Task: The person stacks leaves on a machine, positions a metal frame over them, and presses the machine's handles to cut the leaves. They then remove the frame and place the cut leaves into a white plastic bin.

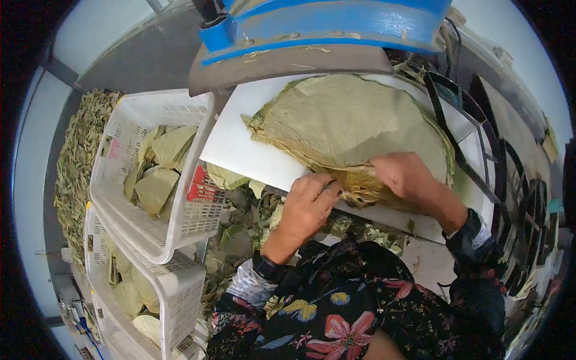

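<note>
Your left hand (305, 207) and right hand (408, 179) both work at the near edge of a broad, fan-shaped leaf stack (354, 120), which lies right of centre in the upper half of the frame. Your right fingers are curled closed on a fold along that edge. Your left fingers are drawn narrow against the gathered, yellowish end; whether they clasp it, you hide from view, so I cannot tell. The leaves spread over a white board (240, 147), their rim fanning away from you.

At the top of the frame, a blue machine part (324, 24) with a curved grey plate (288, 66) sits just beyond the board. At left, an upper white basket (207, 126) bearing a red label (204, 186) holds folded leaves (157, 189), and a lower white basket (183, 300) holds more. Loose leaf scraps (234, 240) lie between the baskets and you. A black metal frame (461, 144) stands at the right.
</note>
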Available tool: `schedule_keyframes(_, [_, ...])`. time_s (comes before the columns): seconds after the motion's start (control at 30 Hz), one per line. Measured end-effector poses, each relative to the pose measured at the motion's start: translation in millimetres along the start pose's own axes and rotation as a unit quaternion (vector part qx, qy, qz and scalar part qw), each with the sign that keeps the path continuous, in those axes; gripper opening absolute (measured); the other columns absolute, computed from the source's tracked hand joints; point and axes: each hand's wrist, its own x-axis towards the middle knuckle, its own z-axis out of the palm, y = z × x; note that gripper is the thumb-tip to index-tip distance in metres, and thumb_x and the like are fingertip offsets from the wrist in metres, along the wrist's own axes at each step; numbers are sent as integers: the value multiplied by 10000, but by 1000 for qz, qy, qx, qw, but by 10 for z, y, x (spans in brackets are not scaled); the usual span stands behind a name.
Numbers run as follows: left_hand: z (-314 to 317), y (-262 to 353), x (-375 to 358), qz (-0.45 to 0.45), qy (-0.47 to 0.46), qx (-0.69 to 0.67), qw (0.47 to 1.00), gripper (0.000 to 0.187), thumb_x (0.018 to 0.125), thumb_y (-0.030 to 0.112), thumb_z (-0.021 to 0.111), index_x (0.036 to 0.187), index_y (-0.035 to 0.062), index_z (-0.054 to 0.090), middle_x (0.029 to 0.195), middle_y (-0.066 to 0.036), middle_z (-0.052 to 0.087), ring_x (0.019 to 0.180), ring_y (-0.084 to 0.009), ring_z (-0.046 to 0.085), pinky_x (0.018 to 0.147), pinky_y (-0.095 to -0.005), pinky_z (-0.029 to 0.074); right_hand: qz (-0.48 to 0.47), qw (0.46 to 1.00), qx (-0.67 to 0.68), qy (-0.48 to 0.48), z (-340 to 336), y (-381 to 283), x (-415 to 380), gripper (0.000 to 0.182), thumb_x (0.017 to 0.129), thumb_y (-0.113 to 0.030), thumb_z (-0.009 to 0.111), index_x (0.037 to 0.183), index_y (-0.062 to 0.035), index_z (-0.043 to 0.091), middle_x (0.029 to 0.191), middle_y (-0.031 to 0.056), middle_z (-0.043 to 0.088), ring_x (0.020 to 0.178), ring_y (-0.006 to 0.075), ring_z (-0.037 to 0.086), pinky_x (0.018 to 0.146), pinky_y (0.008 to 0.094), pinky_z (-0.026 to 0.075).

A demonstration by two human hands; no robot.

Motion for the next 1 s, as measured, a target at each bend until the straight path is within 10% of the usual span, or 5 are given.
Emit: schedule_keyframes(1.0, [159, 151, 306, 63, 88, 12, 994, 278, 655, 133, 593, 909, 22, 605, 867, -86, 547, 786, -245, 524, 670, -366, 417, 148, 976, -20, 161, 372, -434, -198, 311, 871, -260, 548, 1043, -2, 526, 797, 196, 604, 749, 369, 595, 663, 452, 475])
